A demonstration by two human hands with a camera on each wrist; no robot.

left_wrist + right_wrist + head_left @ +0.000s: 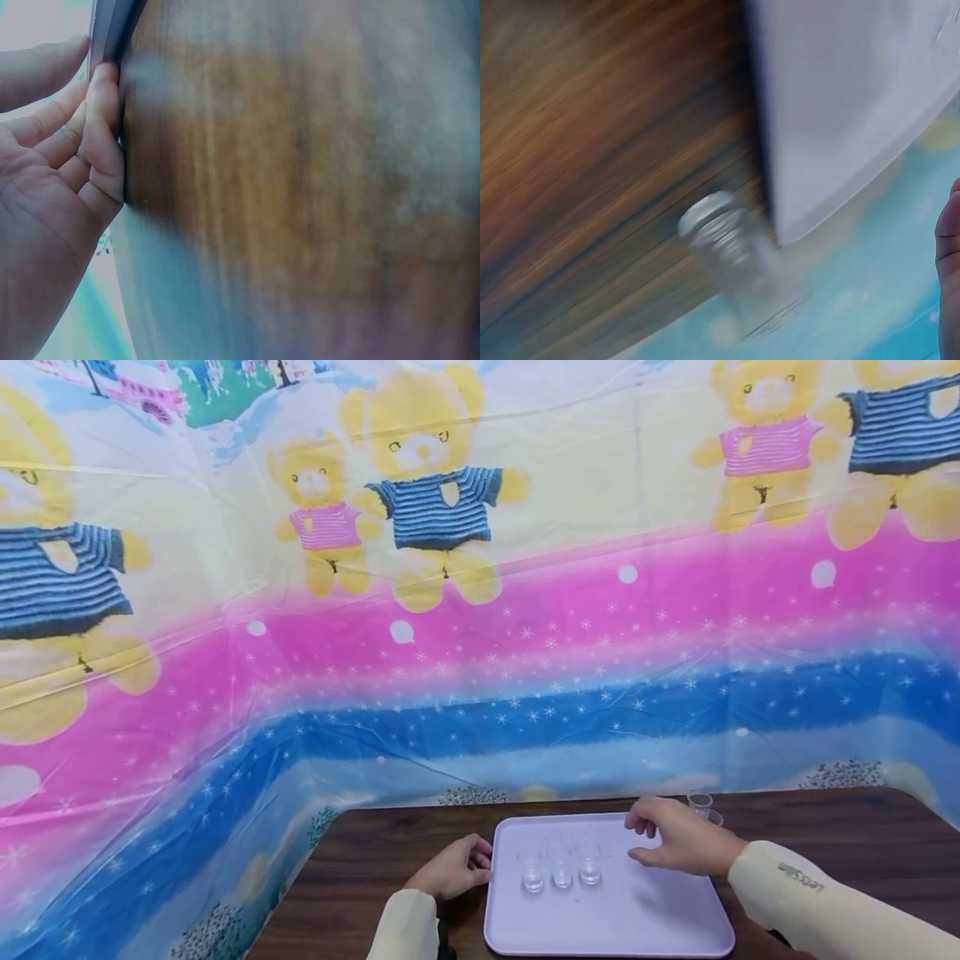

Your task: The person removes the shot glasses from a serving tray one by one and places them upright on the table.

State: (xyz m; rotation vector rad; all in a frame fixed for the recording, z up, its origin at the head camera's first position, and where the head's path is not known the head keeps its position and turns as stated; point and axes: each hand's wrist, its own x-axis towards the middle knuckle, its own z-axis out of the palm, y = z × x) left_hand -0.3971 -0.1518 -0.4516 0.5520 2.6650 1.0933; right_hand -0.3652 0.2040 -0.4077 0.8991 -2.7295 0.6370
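Three small clear glasses (561, 875) stand side by side on a pale lilac tray (652, 927), with what looks like clear liquid low in each. My left hand (454, 868) is at the tray's left edge, fingers curled. In the left wrist view, that hand (60, 150) pinches the tray's rim (112, 34) between thumb and fingers. Over the tray's back right part hovers my right hand (682, 837), thumb and fingers spread apart around nothing. Only a bit of this hand (949, 255) shows at the edge of the right wrist view.
Clear glassware (700, 802), partly hidden behind my right hand, stands on the dark wooden table (390, 843) beyond the tray's right side. The right wrist view shows it blurred as ridged, stacked-looking glasses (731, 244). A bear-printed curtain (525, 635) hangs behind the table.
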